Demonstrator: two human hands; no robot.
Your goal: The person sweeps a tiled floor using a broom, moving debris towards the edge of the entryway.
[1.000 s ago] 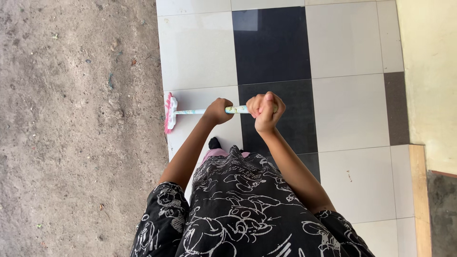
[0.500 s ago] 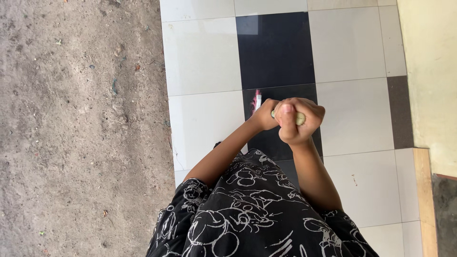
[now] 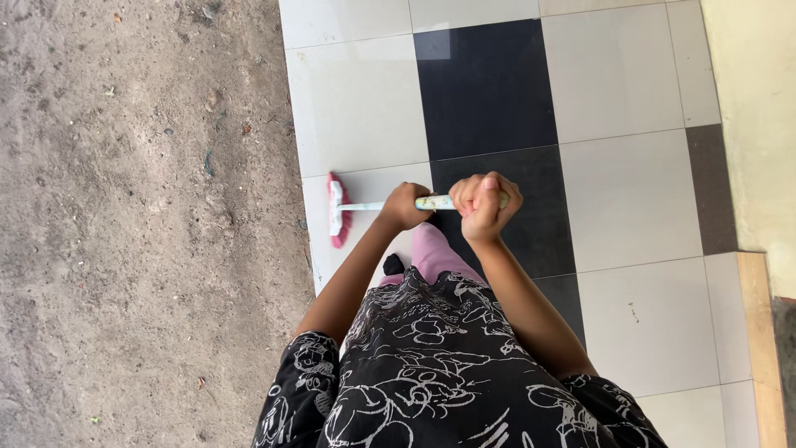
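Broom handle wrapped inside fingers of left hand, right hand.

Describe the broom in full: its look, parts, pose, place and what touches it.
The broom has a thin pale handle with a light printed pattern and a small head of pink bristles on a white base. It lies nearly level across the picture, head to the left over a white tile near the dirt edge. The left hand grips mid-handle; the right hand grips its end.

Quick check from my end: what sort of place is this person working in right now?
Probably a tiled porch or veranda at a house's edge. Glossy black and white floor tiles end at bare dirt ground, with a pale wall on the other side. Both hands, left hand and right hand, grip a pink-headed broom.
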